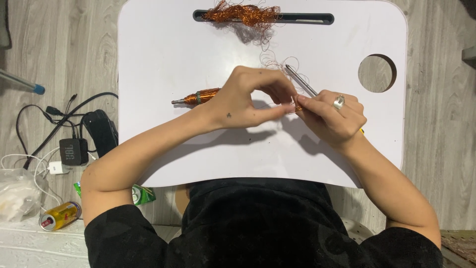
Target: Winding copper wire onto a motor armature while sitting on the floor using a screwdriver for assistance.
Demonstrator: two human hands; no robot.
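Sleeves: black, nearest the camera, both forearms reaching over the near edge of the white lap tray (198,159)
Left hand (248,99): fingertips pinched together on a small copper-wound piece (296,106), which lay between the two hands above the middle of the tray
Right hand (334,116): closed around a slim metal tool (300,82), ring on one finger, tool tip pointing up and away
Step in hand: judged to be teasing fine wire off the small piece
Next move: would call for a steady pinch and a light pull, since the wire looked thin enough to snap
Copper-wound shaft (198,97): lay on the tray just left of the left hand, untouched
Loose wire curls (285,63): just beyond the tool
Tangle of copper wire (243,14): rested in the far slot
Floor at left: cables, black speaker (73,151), yellow can (60,216)
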